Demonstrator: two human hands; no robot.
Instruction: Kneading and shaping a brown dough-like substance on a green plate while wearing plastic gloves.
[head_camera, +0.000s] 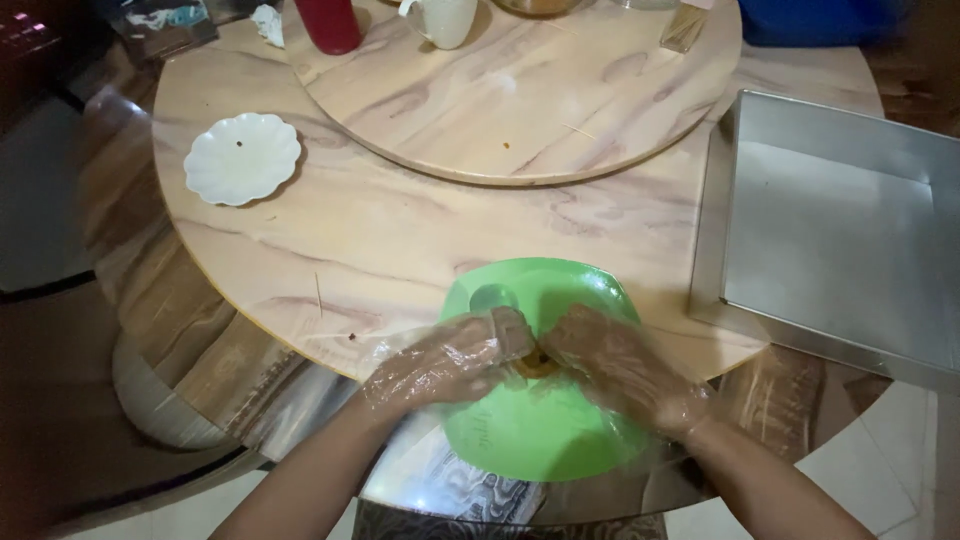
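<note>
Two hands in thin, crinkled clear plastic gloves meet over one glossy green plastic bowl (540, 420) at the table's near edge: the left hand (450, 360) and right hand (620, 365) pinch together on one small brownish lump (537, 362). Beyond lie one square metal tray (830, 230), one scalloped white dish (242, 158) and one round wood-grain turntable (520, 90).

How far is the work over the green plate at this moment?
Done: both hands wear thin clear gloves, and the green plate sits at the table edge. In hand: the left hand and right hand press a small brownish lump between their fingertips. Left: the metal tray beside them holds nothing visible.
</note>
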